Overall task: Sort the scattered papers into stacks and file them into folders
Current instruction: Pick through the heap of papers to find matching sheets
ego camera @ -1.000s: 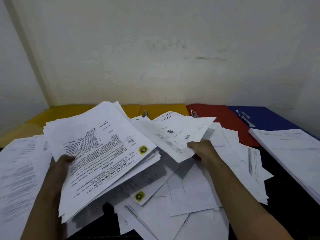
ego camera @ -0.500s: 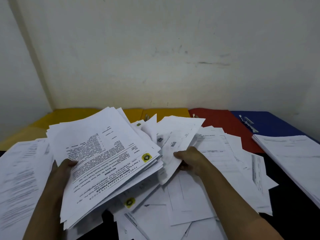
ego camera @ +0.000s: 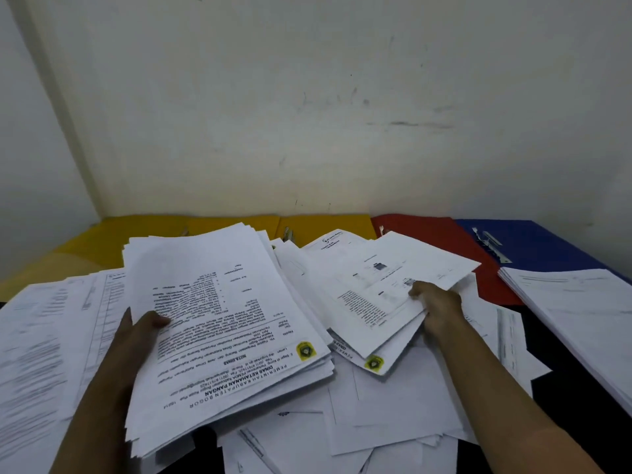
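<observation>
- Your left hand (ego camera: 136,340) grips a thick stack (ego camera: 219,330); your right hand (ego camera: 436,302) pinches a few sheets (ego camera: 376,289).
- Many papers (ego camera: 393,415) lie loose; the folders (ego camera: 431,230) are unfilled, I judge.

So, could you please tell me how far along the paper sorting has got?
Partly done: sorted white stacks lie at the left and right. In hand: the left hand holds a thick letterhead stack; the right hand pinches a few sheets. Left: loose papers, and the yellow, red and blue folders look unfilled.
</observation>
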